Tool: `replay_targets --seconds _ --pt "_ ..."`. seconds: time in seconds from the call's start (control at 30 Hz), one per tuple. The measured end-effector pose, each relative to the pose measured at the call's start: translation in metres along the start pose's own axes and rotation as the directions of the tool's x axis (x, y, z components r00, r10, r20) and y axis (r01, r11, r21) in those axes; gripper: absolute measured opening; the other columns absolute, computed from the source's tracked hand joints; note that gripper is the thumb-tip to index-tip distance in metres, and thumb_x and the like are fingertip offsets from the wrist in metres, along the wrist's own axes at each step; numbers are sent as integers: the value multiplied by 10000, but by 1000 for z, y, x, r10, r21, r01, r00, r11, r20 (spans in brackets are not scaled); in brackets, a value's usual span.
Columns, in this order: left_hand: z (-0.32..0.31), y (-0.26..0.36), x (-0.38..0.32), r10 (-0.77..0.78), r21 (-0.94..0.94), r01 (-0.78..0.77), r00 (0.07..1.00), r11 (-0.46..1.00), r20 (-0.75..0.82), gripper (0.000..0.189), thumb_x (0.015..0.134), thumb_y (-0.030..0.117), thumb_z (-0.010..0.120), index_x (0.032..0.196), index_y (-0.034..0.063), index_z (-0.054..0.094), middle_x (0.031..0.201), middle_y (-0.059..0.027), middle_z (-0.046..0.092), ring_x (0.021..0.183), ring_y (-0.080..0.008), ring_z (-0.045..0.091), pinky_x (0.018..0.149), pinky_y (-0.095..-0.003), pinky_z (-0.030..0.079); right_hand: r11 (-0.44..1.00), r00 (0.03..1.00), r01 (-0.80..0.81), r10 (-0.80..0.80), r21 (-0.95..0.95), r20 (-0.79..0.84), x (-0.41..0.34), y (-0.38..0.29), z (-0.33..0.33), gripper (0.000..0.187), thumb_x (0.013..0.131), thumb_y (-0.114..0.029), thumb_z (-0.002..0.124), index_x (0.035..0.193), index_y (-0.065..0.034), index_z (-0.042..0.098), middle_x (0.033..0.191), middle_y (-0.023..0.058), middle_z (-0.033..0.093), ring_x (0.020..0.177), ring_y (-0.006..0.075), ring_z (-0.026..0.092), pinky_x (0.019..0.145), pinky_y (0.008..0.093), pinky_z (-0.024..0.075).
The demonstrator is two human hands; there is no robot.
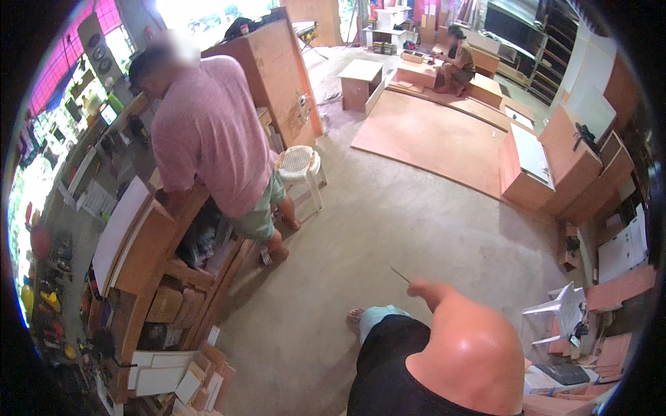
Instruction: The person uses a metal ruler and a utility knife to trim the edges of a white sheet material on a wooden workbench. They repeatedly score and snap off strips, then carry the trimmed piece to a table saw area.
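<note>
My right hand is shut on a thin, dark, rod-like tool, which points up and to the left over the concrete floor. The picture does not settle the tool's exact kind. My bare arm reaches forward from the shoulder, beside my black sleeveless top. Out of view is my left hand. Ahead of me a white plastic stool stands near a person in a pink shirt, who leans over a wooden workbench.
Low on the left lie board offcuts. A large plywood sheet is on the floor, with wooden boxes at its right. Another person crouches beyond it. A white plastic chair lies tipped at right.
</note>
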State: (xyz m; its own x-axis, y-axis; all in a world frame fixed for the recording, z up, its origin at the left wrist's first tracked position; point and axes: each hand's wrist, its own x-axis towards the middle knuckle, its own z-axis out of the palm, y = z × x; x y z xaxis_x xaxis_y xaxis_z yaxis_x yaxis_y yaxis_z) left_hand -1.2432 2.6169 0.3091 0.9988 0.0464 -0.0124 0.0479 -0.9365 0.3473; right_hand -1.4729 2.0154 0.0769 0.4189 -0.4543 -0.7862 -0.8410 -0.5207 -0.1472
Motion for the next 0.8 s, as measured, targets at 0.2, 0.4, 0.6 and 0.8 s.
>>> replay_targets --seconds 0.2,0.4,0.6,0.8 --pt "50 96 -10 138 -61 -133 985 989 100 545 1002 422 686 1211 -80 671 1013 -188 741 880 -340 698 801 -497 555 813 977 -212 177 542 116 -77 134 18 538 969 -446 636 1336 -65 735 1357 212 708 1231 333 681 961 503 557" --pt "99 169 -62 146 -11 -146 980 989 139 575 1003 459 683 1194 -84 683 991 -178 738 856 -329 690 800 -490 553 874 940 164 3 457 -342 -48 183 -33 636 985 -609 593 1204 -43 781 1163 265 758 1116 371 736 913 481 565" --pt "94 161 -165 -32 229 14 997 973 74 609 1004 495 680 1176 -88 695 970 -168 734 833 -319 681 800 -483 551 931 962 170 -227 323 149 -16 247 -162 672 1016 -652 507 1299 -89 740 1293 268 719 1225 471 669 1011 539 549" --pt "76 156 -263 -60 360 42 997 932 39 644 1005 532 678 1158 -93 708 948 -158 731 809 -309 673 800 -476 549 915 989 -120 145 385 -36 57 431 -182 596 1044 -529 551 1209 13 734 1031 215 726 920 363 694 790 490 555"
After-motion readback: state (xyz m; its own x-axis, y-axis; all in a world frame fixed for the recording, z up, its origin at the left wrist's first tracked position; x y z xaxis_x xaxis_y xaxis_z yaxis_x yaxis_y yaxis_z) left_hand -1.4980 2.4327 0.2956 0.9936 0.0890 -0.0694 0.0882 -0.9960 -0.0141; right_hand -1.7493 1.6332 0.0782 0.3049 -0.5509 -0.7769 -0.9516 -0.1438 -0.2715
